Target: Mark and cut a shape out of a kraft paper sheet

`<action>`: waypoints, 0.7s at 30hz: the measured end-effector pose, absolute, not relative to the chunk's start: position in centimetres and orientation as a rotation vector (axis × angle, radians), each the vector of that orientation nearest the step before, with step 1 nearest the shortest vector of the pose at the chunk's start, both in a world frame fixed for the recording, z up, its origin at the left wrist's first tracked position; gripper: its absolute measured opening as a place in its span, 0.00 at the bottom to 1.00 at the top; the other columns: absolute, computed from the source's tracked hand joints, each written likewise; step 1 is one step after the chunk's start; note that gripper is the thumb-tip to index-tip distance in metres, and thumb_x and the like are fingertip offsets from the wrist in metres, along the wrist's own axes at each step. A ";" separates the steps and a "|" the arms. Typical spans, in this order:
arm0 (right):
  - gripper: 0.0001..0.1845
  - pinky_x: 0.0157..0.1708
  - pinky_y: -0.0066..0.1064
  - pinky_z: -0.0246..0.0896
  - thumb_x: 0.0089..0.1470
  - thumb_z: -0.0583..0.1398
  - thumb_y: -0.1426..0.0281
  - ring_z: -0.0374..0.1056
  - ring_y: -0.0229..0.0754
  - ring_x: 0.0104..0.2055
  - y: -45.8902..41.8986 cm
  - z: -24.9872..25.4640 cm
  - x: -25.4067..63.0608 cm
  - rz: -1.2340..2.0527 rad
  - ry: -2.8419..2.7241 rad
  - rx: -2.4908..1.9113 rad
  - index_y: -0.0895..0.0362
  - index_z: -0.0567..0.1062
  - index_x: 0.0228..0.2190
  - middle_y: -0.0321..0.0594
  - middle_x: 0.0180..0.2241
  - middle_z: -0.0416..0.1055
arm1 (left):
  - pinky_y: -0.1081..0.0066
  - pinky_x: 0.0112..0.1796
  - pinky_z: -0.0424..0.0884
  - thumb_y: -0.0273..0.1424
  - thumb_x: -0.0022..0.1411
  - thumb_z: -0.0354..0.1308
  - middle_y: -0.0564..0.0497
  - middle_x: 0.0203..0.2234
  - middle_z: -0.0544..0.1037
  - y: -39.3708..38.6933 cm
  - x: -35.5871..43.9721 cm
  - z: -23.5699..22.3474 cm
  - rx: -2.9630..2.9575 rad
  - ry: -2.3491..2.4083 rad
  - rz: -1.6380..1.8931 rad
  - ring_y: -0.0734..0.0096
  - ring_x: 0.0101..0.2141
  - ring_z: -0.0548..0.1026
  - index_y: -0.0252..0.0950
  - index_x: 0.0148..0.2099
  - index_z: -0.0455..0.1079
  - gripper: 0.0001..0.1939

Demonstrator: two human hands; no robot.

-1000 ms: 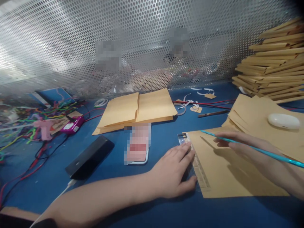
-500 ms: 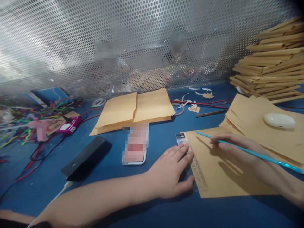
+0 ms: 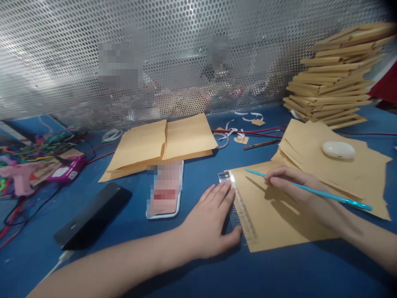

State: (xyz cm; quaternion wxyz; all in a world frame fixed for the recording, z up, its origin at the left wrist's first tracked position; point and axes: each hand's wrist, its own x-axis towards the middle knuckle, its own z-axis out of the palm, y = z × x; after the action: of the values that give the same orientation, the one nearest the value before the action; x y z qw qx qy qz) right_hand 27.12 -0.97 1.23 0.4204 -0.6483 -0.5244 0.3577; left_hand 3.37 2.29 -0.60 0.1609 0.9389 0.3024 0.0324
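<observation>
My left hand (image 3: 208, 225) lies spread on a clear ruler (image 3: 240, 209), fingers stretched out over its left edge and thumb resting low beside it. The ruler runs along the left edge of a brown kraft paper sheet or envelope (image 3: 279, 219); which of the two I cannot tell. Over the paper, my right hand (image 3: 294, 186) pinches a slim blue pen (image 3: 322, 195) between thumb and fingers. Its thin tip points left, just right of the ruler's upper end, and appears raised, with a shadow on the paper below.
A white oval case (image 3: 338, 150) sits on loose kraft sheets (image 3: 310, 140) at right, before a tall stack of kraft envelopes (image 3: 331, 82). Left lie a phone (image 3: 167, 186), a black power bank (image 3: 93, 215), folded kraft paper (image 3: 189, 136) and a pink glue gun (image 3: 18, 176). Perforated metal (image 3: 173, 49) stands behind.
The view has swung slightly right, so everything sits further left in it. Both hands keep nearly the same places on the ruler and over the paper.
</observation>
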 end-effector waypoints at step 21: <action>0.08 0.36 0.33 0.70 0.49 0.62 0.65 0.73 0.45 0.39 -2.1 1.7 26.8 1.094 -1.483 -1.485 0.53 0.77 0.33 0.40 0.36 0.77 | 0.50 0.61 0.46 0.50 0.54 0.57 0.38 0.65 0.49 2.1 3.2 -0.3 2.728 0.708 0.056 0.51 0.64 0.50 0.29 0.67 0.49 0.46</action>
State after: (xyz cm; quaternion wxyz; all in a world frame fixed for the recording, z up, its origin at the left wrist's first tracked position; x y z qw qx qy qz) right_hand 26.82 -2.13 1.68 0.3776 -0.5810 -0.5803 0.4280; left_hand 3.19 2.06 -0.30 0.1604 0.9552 0.2479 0.0195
